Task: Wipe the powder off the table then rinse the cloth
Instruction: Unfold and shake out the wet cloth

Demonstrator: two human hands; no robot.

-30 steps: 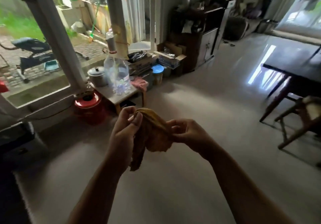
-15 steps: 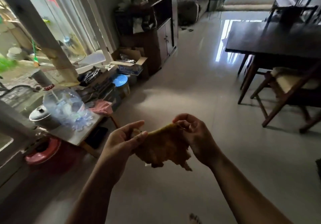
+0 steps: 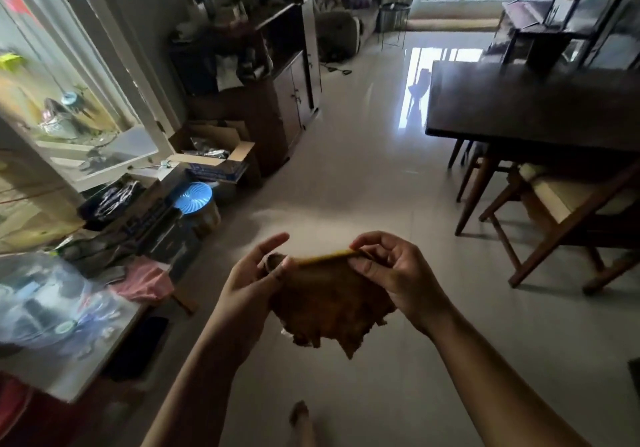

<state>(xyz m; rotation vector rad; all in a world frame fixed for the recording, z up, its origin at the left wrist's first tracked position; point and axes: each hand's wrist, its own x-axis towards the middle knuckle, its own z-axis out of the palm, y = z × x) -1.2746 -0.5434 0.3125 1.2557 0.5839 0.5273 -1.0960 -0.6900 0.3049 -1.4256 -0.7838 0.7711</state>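
A ragged yellow-brown cloth [image 3: 329,304] hangs spread out in front of me over the tiled floor. My left hand [image 3: 254,273] pinches its left top corner between thumb and fingers. My right hand [image 3: 388,266] pinches the right end of the top edge, which is stretched taut between the two hands. The dark wooden table [image 3: 519,107] stands ahead on the right, well apart from both hands. No powder shows on its top from here.
Wooden chairs [image 3: 554,204] sit tucked at the table's near side. Along the left wall are a low table [image 3: 86,353] with a big water bottle [image 3: 38,301], a pink rag [image 3: 145,282], a blue-lidded bucket [image 3: 197,200], cardboard boxes [image 3: 221,152] and a dark cabinet [image 3: 277,93]. My foot [image 3: 301,419] shows below.
The view has swung right, from the window side toward the dark table. My hands have drawn apart, opening the bunched cloth out flat.
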